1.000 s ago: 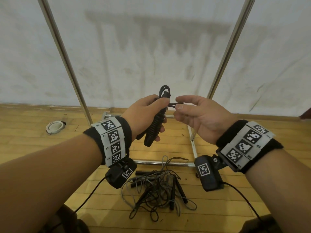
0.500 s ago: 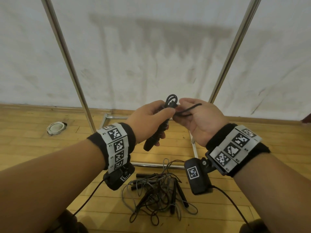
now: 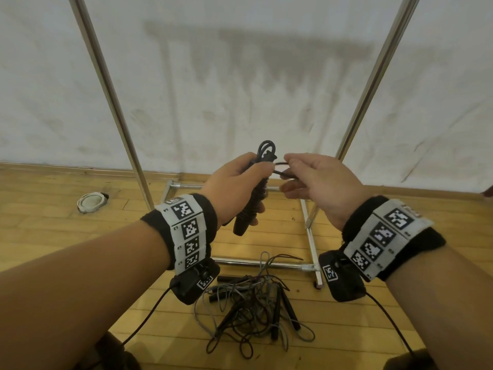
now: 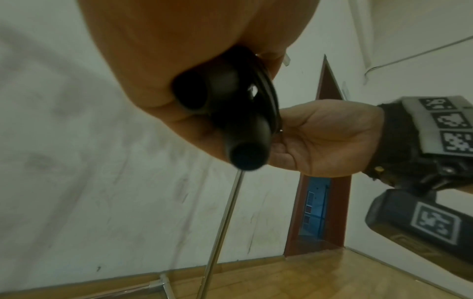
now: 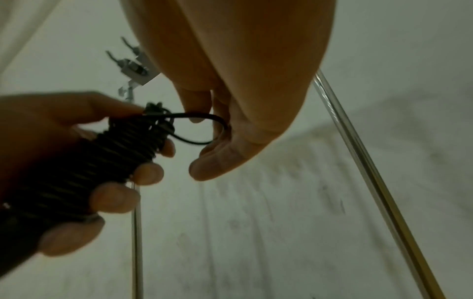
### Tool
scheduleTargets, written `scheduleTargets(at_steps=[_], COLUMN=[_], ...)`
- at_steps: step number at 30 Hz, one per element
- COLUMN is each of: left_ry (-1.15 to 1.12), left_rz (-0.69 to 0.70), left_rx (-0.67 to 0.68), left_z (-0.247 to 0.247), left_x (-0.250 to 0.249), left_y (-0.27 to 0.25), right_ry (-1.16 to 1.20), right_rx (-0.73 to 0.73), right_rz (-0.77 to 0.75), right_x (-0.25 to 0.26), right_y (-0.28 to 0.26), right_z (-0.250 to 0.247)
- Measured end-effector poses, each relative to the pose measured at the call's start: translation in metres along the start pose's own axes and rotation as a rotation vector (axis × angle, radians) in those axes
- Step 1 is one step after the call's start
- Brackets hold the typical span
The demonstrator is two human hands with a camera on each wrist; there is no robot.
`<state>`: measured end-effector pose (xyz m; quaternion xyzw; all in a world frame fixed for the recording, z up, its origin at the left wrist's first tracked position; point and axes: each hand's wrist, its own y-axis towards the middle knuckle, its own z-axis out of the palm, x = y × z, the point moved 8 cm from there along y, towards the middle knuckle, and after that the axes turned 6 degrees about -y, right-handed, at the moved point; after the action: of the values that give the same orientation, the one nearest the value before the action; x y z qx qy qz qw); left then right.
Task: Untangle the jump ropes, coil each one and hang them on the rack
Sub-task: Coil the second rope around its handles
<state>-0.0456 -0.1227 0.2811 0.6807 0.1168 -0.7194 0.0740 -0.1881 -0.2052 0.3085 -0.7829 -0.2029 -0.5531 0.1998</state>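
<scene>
My left hand (image 3: 240, 180) grips a black jump rope (image 3: 253, 198) whose cord is wound in tight turns round its two handles (image 4: 238, 113), held upright at chest height. A small loop of cord (image 3: 266, 149) sticks up above the fist. My right hand (image 3: 306, 177) pinches a short loop of the same cord (image 5: 202, 129) that comes off the bundle's top. On the floor below lies a tangled heap of jump ropes (image 3: 256, 308), grey and dark cords with several black handles. The metal rack (image 3: 117, 110) stands just behind, its two uprights either side of my hands.
The rack's base bars (image 3: 310, 244) lie on the wooden floor close to the heap. A white round object (image 3: 92, 201) sits on the floor at the left by the wall. The pale wall is right behind the rack. A doorway (image 4: 317, 204) shows in the left wrist view.
Both hands have drawn closer together and stayed at the bundle's top. The right hand now pinches a short cord loop tight against the coil; the heap on the floor has not moved.
</scene>
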Motion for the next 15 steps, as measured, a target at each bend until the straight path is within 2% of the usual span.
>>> scheduleTargets(at_steps=[3, 6, 11, 15], left_ry=[-0.019, -0.048, -0.076, -0.084], left_rz=[-0.002, -0.01, 0.004, 0.006], left_rx=[0.072, 0.117, 0.134, 0.141], left_z=[0.009, 0.011, 0.009, 0.008], left_x=[0.0, 0.001, 0.0, -0.002], left_y=[-0.003, -0.004, -0.005, -0.004], right_ry=[0.049, 0.249, 0.65, 0.664], right_rx=[-0.015, -0.045, 0.09, 0.174], right_rz=[-0.029, -0.016, 0.027, 0.013], right_x=[0.002, 0.003, 0.006, 0.01], right_y=[0.003, 0.005, -0.001, -0.004], right_z=[-0.001, -0.005, 0.005, 0.011])
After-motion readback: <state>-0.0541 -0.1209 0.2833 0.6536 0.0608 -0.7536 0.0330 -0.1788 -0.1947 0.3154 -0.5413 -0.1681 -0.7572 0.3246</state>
